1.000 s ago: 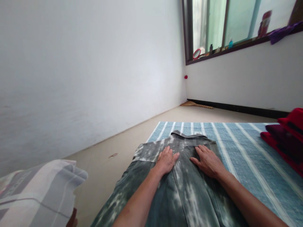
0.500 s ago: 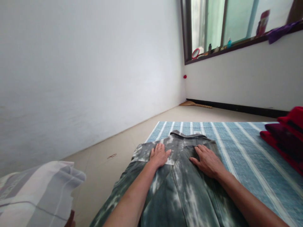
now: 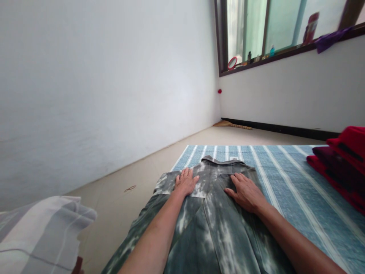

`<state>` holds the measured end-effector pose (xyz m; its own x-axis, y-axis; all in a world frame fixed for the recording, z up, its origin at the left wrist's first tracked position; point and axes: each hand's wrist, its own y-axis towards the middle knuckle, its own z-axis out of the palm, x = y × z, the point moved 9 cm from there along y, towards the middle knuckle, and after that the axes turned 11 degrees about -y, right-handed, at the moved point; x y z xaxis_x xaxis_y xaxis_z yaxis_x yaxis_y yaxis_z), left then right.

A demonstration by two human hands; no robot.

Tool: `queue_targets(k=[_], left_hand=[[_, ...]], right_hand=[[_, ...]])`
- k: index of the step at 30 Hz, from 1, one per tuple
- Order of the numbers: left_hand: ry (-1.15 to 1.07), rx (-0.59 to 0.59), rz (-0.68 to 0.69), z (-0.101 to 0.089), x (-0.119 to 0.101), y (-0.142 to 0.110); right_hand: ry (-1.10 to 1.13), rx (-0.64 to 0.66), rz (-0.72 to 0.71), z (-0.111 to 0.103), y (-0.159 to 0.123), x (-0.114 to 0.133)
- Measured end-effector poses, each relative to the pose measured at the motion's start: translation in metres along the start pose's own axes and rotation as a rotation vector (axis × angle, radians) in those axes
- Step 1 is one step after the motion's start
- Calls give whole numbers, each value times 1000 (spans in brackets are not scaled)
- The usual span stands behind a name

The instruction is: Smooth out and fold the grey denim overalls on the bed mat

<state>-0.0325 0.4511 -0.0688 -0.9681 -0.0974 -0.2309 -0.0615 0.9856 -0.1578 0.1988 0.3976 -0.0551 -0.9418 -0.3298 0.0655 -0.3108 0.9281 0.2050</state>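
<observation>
A dark green shirt point(image 3: 216, 228) with pale bleached blotches lies spread on a blue mat with white stripes point(image 3: 288, 179), its collar at the far end. My left hand point(image 3: 186, 182) lies flat on the shirt's left shoulder, fingers stretched out. My right hand point(image 3: 245, 192) rests flat on the shirt just right of the middle, fingers spread. Neither hand holds anything.
A pile of red and maroon folded cloth point(image 3: 343, 163) sits at the mat's right edge. A grey and white checked cloth point(image 3: 42, 232) lies at the lower left. A white wall runs along the left. A window sill point(image 3: 273, 55) holds small bottles and a red mirror.
My left hand has slid leftwards across the shirt from its middle to the left shoulder. My right hand has stayed flat where it was.
</observation>
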Motion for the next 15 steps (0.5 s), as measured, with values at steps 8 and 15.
queue_targets(k=[8, 15], left_hand=[[39, 39, 176, -3, 6, 3], [54, 83, 162, -3, 5, 2]], right_hand=[[25, -15, 3, -3, 1, -1], [20, -12, 6, -2, 0, -2]])
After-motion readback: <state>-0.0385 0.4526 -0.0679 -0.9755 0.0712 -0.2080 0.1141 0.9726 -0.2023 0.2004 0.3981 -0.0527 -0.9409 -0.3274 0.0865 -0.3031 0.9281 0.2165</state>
